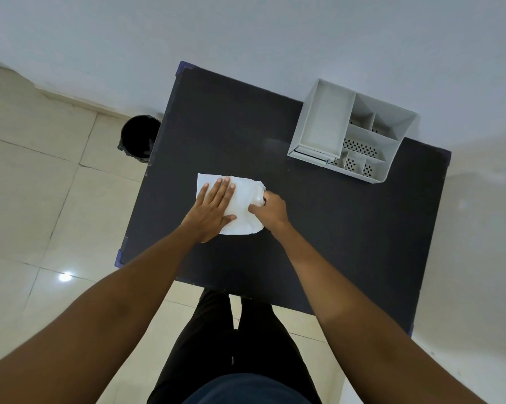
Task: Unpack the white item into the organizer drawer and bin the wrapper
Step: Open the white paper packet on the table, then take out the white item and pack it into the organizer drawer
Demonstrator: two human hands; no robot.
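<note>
A white wrapped packet (241,204) lies flat on the middle of the dark table (318,228). My left hand (213,207) rests flat on its left half, fingers spread. At the packet's right edge my right hand (270,209) is closed, pinching the wrapper there, with a small dark thing showing between its fingers. The grey organizer (352,131) stands at the table's far right corner, its drawer (321,121) pulled out and showing nothing inside.
A black bin (138,138) stands on the tiled floor just off the table's far left edge. The organizer has several perforated compartments beside the drawer. A white wall runs behind the table. My legs are at the near edge.
</note>
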